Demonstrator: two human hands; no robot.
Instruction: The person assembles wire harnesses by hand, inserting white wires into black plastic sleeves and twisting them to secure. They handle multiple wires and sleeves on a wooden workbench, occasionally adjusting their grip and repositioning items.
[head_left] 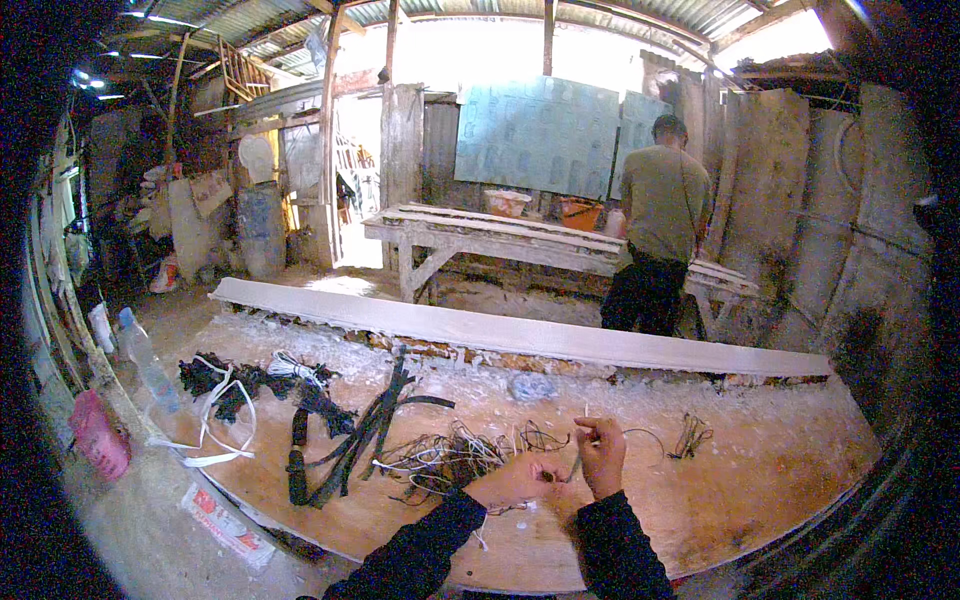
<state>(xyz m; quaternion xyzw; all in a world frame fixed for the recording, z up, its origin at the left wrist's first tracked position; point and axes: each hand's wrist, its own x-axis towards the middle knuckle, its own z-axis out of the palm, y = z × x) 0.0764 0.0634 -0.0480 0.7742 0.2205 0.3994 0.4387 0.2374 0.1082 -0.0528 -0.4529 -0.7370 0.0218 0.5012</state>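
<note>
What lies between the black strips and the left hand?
In the head view, a tangle of dark and white strands lies between the black strips and left hand.

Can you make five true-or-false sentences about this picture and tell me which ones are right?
1. A tangle of thin strands lies by the left hand. True.
2. The black strips lie right of the right hand. False: the black strips lie to the left of both hands.
3. The clear bottle is at the left side of the picture. True.
4. The other person faces the camera. False: the other person's back is turned.
5. Both sleeves are dark. True.
</note>
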